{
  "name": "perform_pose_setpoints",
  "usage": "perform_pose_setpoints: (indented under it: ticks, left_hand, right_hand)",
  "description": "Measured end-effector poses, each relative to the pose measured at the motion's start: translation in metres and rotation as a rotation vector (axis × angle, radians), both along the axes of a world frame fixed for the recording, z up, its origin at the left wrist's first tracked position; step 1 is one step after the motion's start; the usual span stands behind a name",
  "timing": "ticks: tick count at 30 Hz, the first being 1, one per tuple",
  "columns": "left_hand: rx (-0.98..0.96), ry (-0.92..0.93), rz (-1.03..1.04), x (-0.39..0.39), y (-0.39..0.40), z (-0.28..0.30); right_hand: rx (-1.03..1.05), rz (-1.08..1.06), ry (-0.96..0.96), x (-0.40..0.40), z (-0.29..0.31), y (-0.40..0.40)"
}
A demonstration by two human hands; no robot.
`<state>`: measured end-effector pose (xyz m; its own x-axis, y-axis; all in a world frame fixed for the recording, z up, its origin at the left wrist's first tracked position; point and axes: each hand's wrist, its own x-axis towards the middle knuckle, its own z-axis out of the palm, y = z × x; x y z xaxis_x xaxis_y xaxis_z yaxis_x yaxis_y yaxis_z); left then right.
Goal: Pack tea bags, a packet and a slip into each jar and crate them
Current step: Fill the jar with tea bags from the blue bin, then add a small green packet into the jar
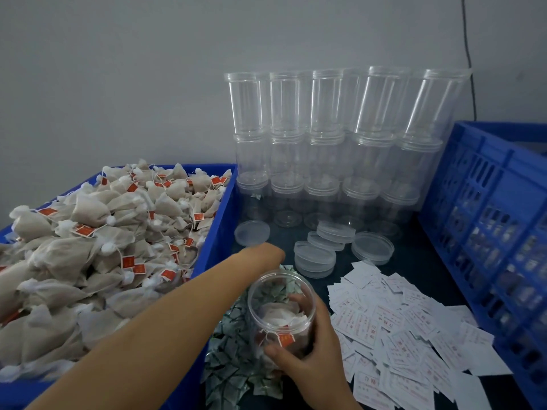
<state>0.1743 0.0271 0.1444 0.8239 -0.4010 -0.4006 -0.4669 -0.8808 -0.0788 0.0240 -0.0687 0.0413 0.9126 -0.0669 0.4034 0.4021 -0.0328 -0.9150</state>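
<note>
A person's right hand (313, 350) is gripping a clear jar (281, 309) at a packing bench (414, 261), its fingers (299, 298) curling round the far wall and the thumb pressing the near side. Tea bags (285, 319) with red tags are lying inside the jar, which is tilting slightly over a heap of small green-and-white packets (233, 359) spreading beneath and to the left of the grip.

The left arm is reaching across behind the jar; the left hand (266, 251) is bending down past the jar's rim, and its fingers are hidden there, so whether they are holding anything cannot be told.

Left of both hands, a blue bin (219, 229) is brimming with loose tea bags (97, 247). Right of the gripping fingers, printed white slips (399, 324) are lying scattered over the dark surface. Just beyond the hands, several clear lids (315, 257) are resting in a loose cluster, some overlapping. Behind them, empty jars (325, 143) are standing stacked three tiers high against the grey wall. A blue slatted crate (488, 232) is standing at the far right, with jars showing dimly through its side.
</note>
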Motion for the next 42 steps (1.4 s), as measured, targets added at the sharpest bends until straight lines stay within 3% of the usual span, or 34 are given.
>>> perform_pose_setpoints:
  ticks: [9, 15, 18, 22, 28, 36, 42]
  left_hand:
    - [-0.042, -0.149, 0.028, 0.001, -0.002, -0.023]
    - [-0.075, -0.155, 0.078, 0.004, -0.005, -0.014]
    - [-0.230, -0.154, 0.185, 0.005, 0.002, -0.001]
    - [-0.470, -0.245, 0.149, -0.002, 0.018, 0.026]
    - [-0.574, -0.238, 0.056, -0.038, 0.031, 0.075]
    - [-0.519, -0.126, -0.066, -0.100, 0.043, 0.070]
    - [-0.418, -0.152, -0.106, -0.106, 0.038, 0.060]
  right_hand:
    - [0.016, 0.014, -0.005, 0.000, 0.002, -0.002]
    - [0.003, -0.001, -0.003, -0.001, 0.007, -0.003]
    - [0.006, 0.002, 0.025, -0.001, 0.008, -0.003]
    - [0.010, 0.009, 0.050, 0.000, 0.008, -0.001]
    - [0.018, 0.032, 0.073, 0.002, 0.004, -0.001]
    - [0.009, 0.030, 0.089, 0.003, 0.000, -0.002]
    - [0.003, 0.028, 0.095, 0.003, 0.002, -0.002]
